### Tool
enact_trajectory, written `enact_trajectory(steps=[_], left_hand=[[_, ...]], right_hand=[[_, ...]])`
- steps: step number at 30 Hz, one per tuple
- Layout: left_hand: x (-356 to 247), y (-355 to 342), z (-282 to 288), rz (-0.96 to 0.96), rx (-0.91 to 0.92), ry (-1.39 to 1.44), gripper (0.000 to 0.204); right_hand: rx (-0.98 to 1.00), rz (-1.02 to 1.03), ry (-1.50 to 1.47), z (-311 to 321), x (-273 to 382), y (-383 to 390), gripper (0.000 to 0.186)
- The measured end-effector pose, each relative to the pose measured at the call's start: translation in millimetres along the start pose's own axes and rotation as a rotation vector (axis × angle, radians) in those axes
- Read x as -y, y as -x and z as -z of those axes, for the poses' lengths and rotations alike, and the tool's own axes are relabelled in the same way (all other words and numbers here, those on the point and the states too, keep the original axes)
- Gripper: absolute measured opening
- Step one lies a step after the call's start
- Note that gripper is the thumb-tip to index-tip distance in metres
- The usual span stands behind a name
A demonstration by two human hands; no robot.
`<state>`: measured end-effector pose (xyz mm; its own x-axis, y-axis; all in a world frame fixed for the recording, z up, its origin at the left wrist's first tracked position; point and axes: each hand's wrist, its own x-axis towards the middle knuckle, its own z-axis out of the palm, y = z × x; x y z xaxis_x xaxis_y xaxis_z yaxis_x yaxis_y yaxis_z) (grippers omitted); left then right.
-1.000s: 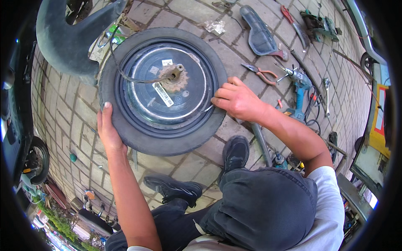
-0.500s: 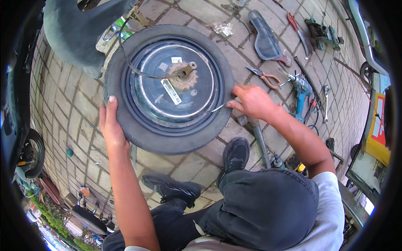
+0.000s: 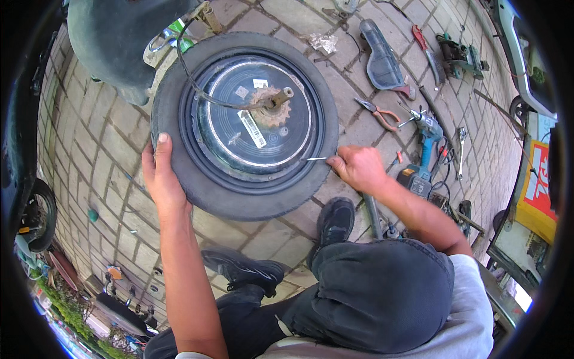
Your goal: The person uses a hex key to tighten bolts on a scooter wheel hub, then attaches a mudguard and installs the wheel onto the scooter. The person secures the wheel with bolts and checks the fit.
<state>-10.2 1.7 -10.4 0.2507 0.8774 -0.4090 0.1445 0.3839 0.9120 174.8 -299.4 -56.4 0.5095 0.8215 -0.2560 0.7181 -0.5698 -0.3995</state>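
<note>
A black tyre (image 3: 257, 203) surrounds a wheel with a dark hub motor (image 3: 230, 140), which bears a rusty sprocket (image 3: 260, 96), an axle stub and a black cable (image 3: 197, 87). My left hand (image 3: 166, 176) grips the tyre's left edge, thumb on the sidewall and fingers round the outside. My right hand (image 3: 359, 167) is closed on a thin metal tool (image 3: 317, 158) at the tyre's right side; the tool's tip lies by the rim of the hub.
On the brick paving (image 3: 119, 149) lie pliers (image 3: 382, 116), a cordless drill (image 3: 427, 134), a wrench (image 3: 461, 152), a red-handled blade (image 3: 427, 48), a dark plastic cover (image 3: 379, 54) and a pipe (image 3: 373, 215). A grey moulded part (image 3: 107, 48) stands upper left; parked vehicles (image 3: 526, 197) line the sides.
My right hand has moved down and to the right with the tool, whose shaft now shows level. My left hand still grips the tyre; the wheel sits slightly higher and further right in view.
</note>
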Motion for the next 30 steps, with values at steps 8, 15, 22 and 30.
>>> enact_trajectory(steps=[8, 15, 22, 30], left_hand=[[-7, -5, 6, 0.066, 0.075, -0.002, 0.063], [-7, -3, 7, 0.079, 0.130, 0.045, 0.058], [-1, 1, 6, 0.021, 0.087, 0.055, 0.058], [-7, 2, 3, 0.013, 0.070, 0.005, 0.046]], right_hand=[[0.220, -0.234, -0.391, -3, 17, 22, 0.059], [0.254, -0.306, -0.633, -15, 13, 26, 0.062], [0.106, -0.505, -0.695, -31, 50, 50, 0.059], [0.177, -0.337, -0.354, -10, 43, 38, 0.048]])
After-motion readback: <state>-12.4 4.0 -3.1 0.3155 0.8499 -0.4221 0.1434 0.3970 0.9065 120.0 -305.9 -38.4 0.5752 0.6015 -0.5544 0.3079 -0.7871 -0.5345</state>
